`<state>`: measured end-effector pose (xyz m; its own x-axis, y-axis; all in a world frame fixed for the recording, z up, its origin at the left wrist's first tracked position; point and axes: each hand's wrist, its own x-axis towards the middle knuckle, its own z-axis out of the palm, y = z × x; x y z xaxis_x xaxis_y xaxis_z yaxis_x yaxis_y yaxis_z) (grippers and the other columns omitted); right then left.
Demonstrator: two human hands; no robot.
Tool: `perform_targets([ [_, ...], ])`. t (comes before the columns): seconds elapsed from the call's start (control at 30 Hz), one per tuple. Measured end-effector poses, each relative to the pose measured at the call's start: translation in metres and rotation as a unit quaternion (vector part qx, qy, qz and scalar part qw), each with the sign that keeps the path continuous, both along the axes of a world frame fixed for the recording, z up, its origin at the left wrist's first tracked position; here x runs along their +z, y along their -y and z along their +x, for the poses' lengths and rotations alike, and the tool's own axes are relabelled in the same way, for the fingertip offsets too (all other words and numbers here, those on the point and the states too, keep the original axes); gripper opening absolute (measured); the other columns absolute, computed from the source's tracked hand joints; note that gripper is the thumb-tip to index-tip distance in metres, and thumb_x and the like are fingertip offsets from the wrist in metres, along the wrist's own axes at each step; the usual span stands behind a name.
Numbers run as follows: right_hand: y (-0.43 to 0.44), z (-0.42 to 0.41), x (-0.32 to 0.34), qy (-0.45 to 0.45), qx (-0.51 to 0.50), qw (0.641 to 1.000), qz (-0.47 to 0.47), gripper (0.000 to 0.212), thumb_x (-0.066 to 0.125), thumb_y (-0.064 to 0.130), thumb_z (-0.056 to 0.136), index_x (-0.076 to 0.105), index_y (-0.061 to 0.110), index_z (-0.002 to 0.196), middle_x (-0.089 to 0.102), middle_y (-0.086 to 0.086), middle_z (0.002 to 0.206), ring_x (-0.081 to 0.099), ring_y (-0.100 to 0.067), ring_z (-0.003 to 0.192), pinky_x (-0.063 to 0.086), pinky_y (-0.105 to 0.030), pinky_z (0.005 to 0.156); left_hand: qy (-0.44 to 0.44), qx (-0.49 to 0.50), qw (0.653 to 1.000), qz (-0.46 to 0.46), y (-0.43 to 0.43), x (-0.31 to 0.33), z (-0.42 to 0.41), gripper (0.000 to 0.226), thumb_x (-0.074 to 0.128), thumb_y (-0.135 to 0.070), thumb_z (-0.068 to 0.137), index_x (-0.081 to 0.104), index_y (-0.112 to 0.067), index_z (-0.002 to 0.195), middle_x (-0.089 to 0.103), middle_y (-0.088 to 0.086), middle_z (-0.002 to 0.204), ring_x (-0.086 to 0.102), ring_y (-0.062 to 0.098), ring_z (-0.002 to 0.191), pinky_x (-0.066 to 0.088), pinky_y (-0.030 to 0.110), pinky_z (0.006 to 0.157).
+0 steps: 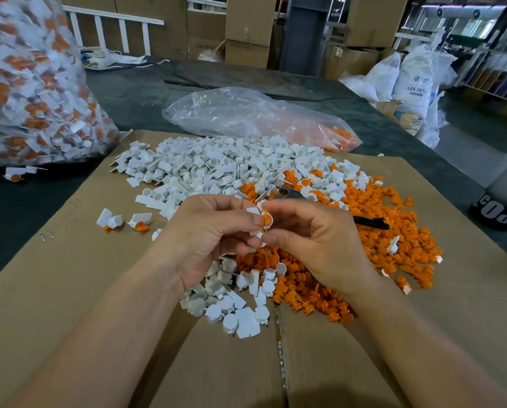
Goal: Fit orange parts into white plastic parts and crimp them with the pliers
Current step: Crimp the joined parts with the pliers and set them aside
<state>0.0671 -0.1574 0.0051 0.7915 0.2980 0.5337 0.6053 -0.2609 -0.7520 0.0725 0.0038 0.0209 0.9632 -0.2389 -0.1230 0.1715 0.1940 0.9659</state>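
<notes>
My left hand [208, 237] and my right hand [314, 240] meet above the cardboard, fingertips pinching one white plastic part [259, 232] with an orange part [266, 219] set in its round cup. A heap of white parts [217, 166] lies behind my hands, and more white parts [234, 307] lie below them. Orange parts [393, 231] spread to the right. The pliers [293, 193] lie on the piles behind my right hand, with a black handle [372, 223] sticking out to the right. Two assembled pieces [122, 222] lie at the left.
A big clear bag of assembled pieces [31, 83] stands at the far left. A crumpled clear bag [246, 116] with some orange parts lies behind the heap. The cardboard sheet [69, 275] covers a dark table [134, 92]. Boxes and white sacks stand beyond.
</notes>
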Motion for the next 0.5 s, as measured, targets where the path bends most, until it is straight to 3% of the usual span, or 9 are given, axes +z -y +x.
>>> perform_targets([
  [0.13,0.0000,-0.0002,-0.0002,0.009,0.003,1.000,0.007,0.033,0.069,0.011,0.075,0.061,0.034,0.098,0.069,0.018,0.082,0.067,-0.003,0.080,0.053,-0.017,0.072,0.047,-0.004,0.999,0.015,0.0015,0.0000,-0.0027,0.007,0.070,-0.009,0.051,0.068,-0.007,0.058,0.062,0.010,0.054,0.058,0.014,0.044,0.045,0.016,0.040],
  [0.27,0.0010,0.0011,-0.0027,-0.013,-0.020,1.000,0.017,0.035,0.069,0.029,0.069,0.056,0.041,0.099,0.068,0.023,0.081,0.067,-0.002,0.080,0.054,-0.020,0.073,0.067,0.001,0.998,0.011,0.0014,0.0000,-0.0039,0.007,0.071,-0.012,0.049,0.070,-0.012,0.056,0.063,0.009,0.054,0.059,0.014,0.045,0.046,0.017,0.042],
  [0.4,0.0025,0.0017,-0.0024,-0.006,-0.007,0.999,0.033,0.031,0.070,0.026,0.069,0.062,0.032,0.099,0.070,0.011,0.086,0.068,-0.008,0.081,0.056,-0.025,0.074,0.072,0.007,0.997,0.014,0.0012,-0.0002,-0.0033,0.009,0.072,-0.014,0.048,0.070,-0.010,0.056,0.062,0.009,0.054,0.060,0.015,0.046,0.046,0.018,0.042],
  [0.5,0.0023,0.0024,-0.0025,0.006,0.016,0.999,0.047,0.027,0.072,0.013,0.072,0.069,0.020,0.097,0.071,0.006,0.087,0.069,-0.012,0.081,0.056,-0.027,0.073,0.072,0.008,0.997,0.016,0.0006,0.0000,-0.0030,0.008,0.072,-0.013,0.049,0.069,-0.009,0.056,0.062,0.010,0.053,0.060,0.015,0.045,0.046,0.017,0.042],
])
